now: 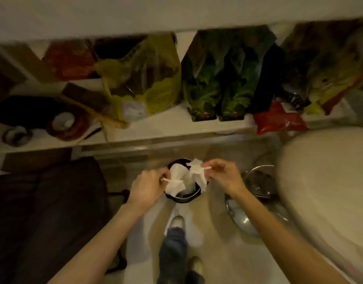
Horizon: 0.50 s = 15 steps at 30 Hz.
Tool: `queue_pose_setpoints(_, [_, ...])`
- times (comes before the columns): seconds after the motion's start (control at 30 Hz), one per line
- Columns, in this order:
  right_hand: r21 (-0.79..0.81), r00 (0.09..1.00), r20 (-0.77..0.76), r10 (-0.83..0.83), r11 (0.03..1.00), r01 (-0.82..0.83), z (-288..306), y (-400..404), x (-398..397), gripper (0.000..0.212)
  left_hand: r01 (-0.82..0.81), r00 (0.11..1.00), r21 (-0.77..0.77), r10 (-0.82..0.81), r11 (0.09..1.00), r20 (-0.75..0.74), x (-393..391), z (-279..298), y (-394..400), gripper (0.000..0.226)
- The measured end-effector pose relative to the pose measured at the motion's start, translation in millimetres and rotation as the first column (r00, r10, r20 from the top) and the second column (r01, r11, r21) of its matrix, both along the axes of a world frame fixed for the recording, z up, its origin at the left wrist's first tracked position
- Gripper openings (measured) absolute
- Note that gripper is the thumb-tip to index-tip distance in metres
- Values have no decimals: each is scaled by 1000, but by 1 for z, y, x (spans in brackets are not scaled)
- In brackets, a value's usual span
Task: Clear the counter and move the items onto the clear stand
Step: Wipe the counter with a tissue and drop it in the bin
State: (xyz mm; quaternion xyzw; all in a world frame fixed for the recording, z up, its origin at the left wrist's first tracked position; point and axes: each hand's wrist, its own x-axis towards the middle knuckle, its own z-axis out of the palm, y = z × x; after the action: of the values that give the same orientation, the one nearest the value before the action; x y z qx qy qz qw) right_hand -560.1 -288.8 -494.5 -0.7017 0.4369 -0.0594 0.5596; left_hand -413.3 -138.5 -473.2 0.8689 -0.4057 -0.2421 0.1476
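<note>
A small black bin (183,198) stands on the floor at centre, lined with a white plastic bag (179,179). My left hand (150,185) pinches one handle of the white bag at the bin's left rim. My right hand (223,175) pinches the other handle at the right rim. Both handles are pulled outward and up over the bin's mouth. The picture is dim and blurred.
A white shelf (166,124) above the bin carries a yellow bag (143,83), green packets (215,95), a red packet (279,119) and bowls (64,124). A steel lidded pot (258,181) sits right of the bin beside a large pale round object (328,181). Dark cloth (47,218) lies left. My feet (176,222) are below.
</note>
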Motion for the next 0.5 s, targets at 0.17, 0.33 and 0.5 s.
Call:
queue_pose_setpoints(0.17, [156, 979, -77, -191, 967, 201, -150, 5, 8, 22, -21, 999, 62, 24, 998, -38, 3, -140, -8, 26])
queue_pose_setpoints(0.33, [287, 960, -179, -216, 922, 261, -264, 1, 34, 25, -57, 991, 44, 62, 997, -120, 12, -259, -31, 30])
queue_pose_setpoints(0.5, [405, 939, -263, -221, 858, 316, -358, -12, 64, 31, -61, 972, 118, 85, 991, -219, 24, -343, -62, 32])
